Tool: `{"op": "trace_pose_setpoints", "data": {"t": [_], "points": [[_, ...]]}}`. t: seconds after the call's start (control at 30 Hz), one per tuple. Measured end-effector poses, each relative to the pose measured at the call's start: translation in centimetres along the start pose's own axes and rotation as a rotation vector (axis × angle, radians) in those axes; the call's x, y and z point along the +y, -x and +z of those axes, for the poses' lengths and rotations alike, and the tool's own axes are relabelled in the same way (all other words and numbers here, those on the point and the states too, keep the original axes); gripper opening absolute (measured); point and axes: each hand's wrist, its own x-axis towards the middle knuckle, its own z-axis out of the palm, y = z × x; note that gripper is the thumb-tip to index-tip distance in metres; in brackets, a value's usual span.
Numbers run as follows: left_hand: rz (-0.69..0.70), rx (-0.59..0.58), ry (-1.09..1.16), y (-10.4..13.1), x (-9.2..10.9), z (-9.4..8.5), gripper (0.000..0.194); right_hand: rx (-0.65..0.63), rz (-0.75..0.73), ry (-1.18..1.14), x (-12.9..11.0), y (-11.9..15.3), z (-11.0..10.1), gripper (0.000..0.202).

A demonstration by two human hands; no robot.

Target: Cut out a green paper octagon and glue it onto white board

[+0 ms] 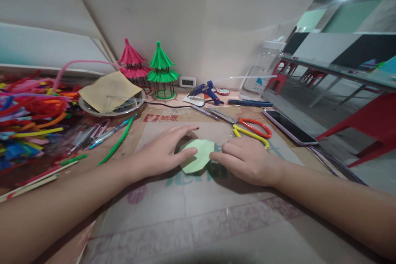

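Note:
A small light-green piece of paper (199, 156) with cut, angled edges lies on the printed sheet (185, 214) in the middle of the table. At its left edge is my left hand (168, 148), thumb on top of the paper and fingers spread apart from the thumb. My right hand (247, 160) is on the other side, its fingers curled and one fingertip touching the paper's right edge. Whether that hand pinches anything is hidden. Red-handled scissors (255, 127) and yellow-handled pliers (252, 135) lie just behind my right hand.
Colourful pipe cleaners (31, 119) are heaped at the left, beside a plate (136, 101) with brown paper. Behind stand red (131, 55) and green (159, 60) pagoda models, a blue glue gun (206, 90) and a clear jug (255, 78). A phone (289, 127) lies right.

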Motion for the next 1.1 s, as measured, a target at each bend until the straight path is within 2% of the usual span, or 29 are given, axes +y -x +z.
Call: {"op": "trace_pose_setpoints", "data": {"t": [0.1, 0.27, 0.4, 0.5, 0.63, 0.7, 0.83, 0.9, 1.0, 1.1], "points": [[-0.024, 0.011, 0.145, -0.2, 0.0, -0.1, 0.053, 0.019, 0.039, 0.003, 0.1, 0.0, 0.2, 0.027], [-0.09, 0.03, 0.278, -0.4, 0.1, 0.0, 0.054, 0.149, 0.154, 0.015, 0.3, 0.0, 0.5, 0.02], [-0.142, 0.031, 0.324, -0.4, 0.1, 0.0, 0.063, 0.252, 0.119, 0.002, 0.4, 0.2, 0.2, 0.013], [-0.153, -0.045, 0.407, -0.4, 0.1, -0.2, 0.067, 0.237, 0.06, -0.01, 0.5, 0.6, -0.1, 0.015], [-0.138, -0.104, 0.369, -0.4, 0.4, -0.3, 0.064, 0.189, 0.058, -0.011, 0.4, 0.5, 0.1, 0.012], [-0.121, -0.059, 0.329, -0.4, 0.5, -0.2, 0.058, 0.137, 0.154, -0.074, 0.3, 0.3, 0.5, 0.011], [-0.084, 0.125, 0.163, -0.3, 0.3, 0.3, 0.041, 0.047, 0.662, -0.453, 0.7, -0.2, 1.1, 0.016], [-0.058, 0.125, 0.08, -0.3, 0.1, 0.5, 0.026, 0.038, 0.857, -0.715, 1.1, -0.3, 1.4, 0.022], [0.014, 0.099, -0.029, -0.3, -0.1, 0.5, 0.017, 0.028, 0.928, -0.957, 1.5, -0.3, 1.6, 0.029], [0.066, 0.125, -0.107, -0.3, -0.4, 0.5, 0.019, 0.049, 0.867, -0.95, 1.0, -0.5, 1.4, 0.033]]}}
